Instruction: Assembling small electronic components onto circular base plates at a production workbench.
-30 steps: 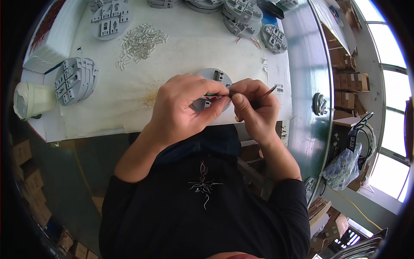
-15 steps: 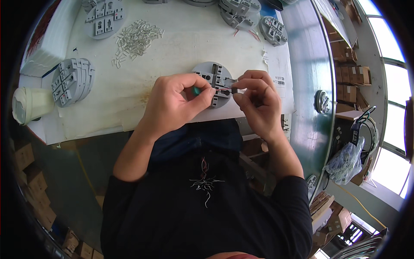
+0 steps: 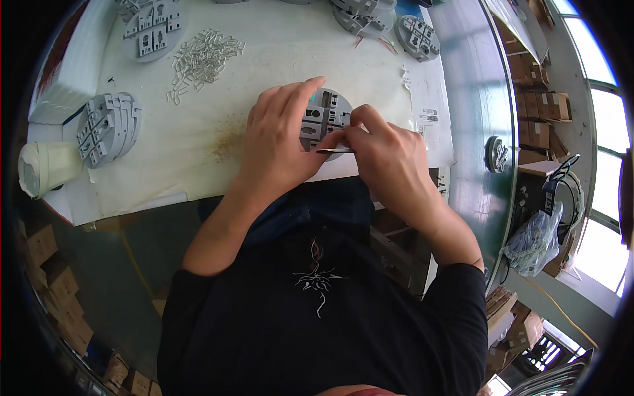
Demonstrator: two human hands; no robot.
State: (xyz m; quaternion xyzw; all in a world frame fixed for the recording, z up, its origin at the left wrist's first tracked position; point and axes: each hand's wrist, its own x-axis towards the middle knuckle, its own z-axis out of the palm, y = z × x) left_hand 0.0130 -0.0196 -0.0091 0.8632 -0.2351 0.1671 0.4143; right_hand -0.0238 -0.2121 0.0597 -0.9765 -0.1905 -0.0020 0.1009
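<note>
A round grey plastic base (image 3: 314,129) with raised blocks and slots lies near the table's front edge. My left hand (image 3: 281,125) wraps its left side, index finger along the far rim and thumb over the near part. A bit of teal (image 3: 312,96) shows beside that index finger; its kind is hidden. My right hand (image 3: 389,148) is closed at the base's right side, fingertips pinched close to my left thumb. From under those fingers a thin, pointed metal tool (image 3: 334,151) sticks out to the left. What the fingertips touch on the base is mostly covered.
Beyond lies a pile of small clear tubular pieces (image 3: 205,61). Similar grey bases stand in a stack (image 3: 109,129) at left and others (image 3: 417,38) at the back. A pale plastic cup (image 3: 47,168) sits at the left edge, and a metal ledge (image 3: 472,165) runs along the right.
Both hands have shifted: my left hand now spans the base, its fingers stretched forward. My right hand has moved left, over the base's edge. The red wire between the hands is no longer plainly visible.
</note>
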